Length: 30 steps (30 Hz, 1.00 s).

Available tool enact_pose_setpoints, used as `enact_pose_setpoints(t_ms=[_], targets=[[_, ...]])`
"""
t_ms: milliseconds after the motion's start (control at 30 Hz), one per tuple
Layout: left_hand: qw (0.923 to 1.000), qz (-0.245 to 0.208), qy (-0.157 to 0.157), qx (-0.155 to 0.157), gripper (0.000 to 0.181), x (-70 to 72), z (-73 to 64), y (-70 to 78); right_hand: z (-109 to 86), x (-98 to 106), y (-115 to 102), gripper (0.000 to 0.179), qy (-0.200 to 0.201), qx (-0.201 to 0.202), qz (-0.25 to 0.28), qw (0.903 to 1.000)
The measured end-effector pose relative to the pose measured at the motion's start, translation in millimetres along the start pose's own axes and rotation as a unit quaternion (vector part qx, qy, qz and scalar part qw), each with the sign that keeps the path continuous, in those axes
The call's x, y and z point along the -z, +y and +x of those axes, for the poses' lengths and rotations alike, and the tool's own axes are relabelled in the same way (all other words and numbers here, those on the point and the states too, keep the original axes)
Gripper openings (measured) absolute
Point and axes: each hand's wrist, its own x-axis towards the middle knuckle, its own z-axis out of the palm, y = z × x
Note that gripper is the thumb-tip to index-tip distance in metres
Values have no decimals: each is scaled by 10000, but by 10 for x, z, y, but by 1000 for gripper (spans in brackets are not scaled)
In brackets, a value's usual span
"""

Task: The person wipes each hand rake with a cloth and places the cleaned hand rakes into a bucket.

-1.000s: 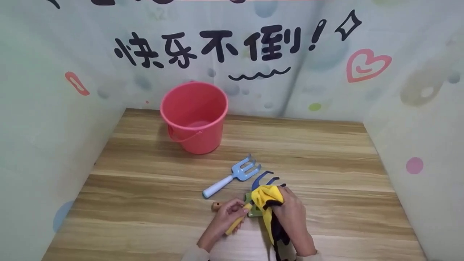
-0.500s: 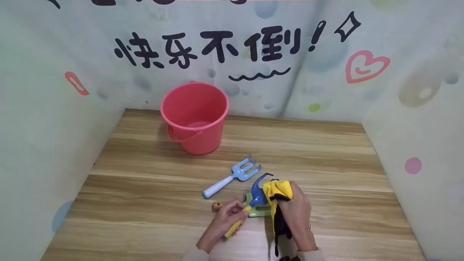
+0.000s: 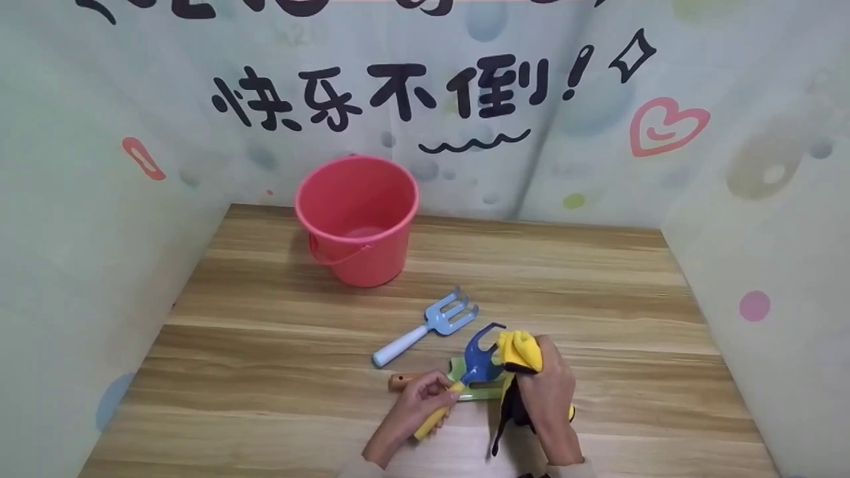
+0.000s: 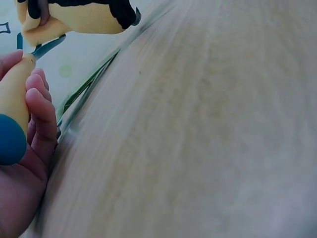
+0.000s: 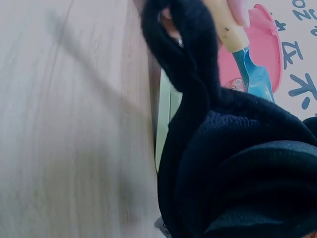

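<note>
In the head view my left hand (image 3: 413,406) grips the yellow handle of a small hand rake, whose blue head (image 3: 481,362) points away and to the right. The handle's blue end shows large in the left wrist view, with fingers curled round the yellow handle (image 4: 12,94). My right hand (image 3: 552,388) clutches a bunched yellow-and-black cloth (image 3: 520,350) against the right side of the rake head, hiding some tines. Its black side (image 5: 237,129) fills much of the right wrist view, and a loose part hangs toward the table.
Under the rake lies a green-headed tool (image 3: 478,394) with a wooden handle (image 3: 398,381). A light blue hand fork (image 3: 441,318) lies just beyond. The pink bucket (image 3: 372,262) stands upright at the back, near the printed backdrop (image 3: 591,166). Side walls bound the wooden tabletop (image 3: 265,372).
My right hand has moved the cloth rightward along the rake head, uncovering more of its blue metal. My left hand stays nearly in place on the handle.
</note>
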Motion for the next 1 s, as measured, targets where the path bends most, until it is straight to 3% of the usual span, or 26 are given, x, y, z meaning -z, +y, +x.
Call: enact_pose_setpoints(t_ms=[200,333,433,600,800,1000], targets=[[9995,25,-65,-323,22,-29,4,-24,49,106,63,22,398,-153,-51,9991],[9999,71,-37,-142,22,-28,7,-43,133,244,108,22,747,-548,-20,9957],[9999,117,66,-38,23,-26,12,-52,173,339,121,23,793,-628,162,9947],[9999,101,64,-40,23,-19,5,-41,139,395,62,29,327,-150,546,9979],[9998,145,107,-58,23,-11,7,-13,35,254,-55,37,-421,782,656,9939],[9997,190,108,-102,22,-17,-2,4,-85,91,-152,39,-935,1094,479,9884]])
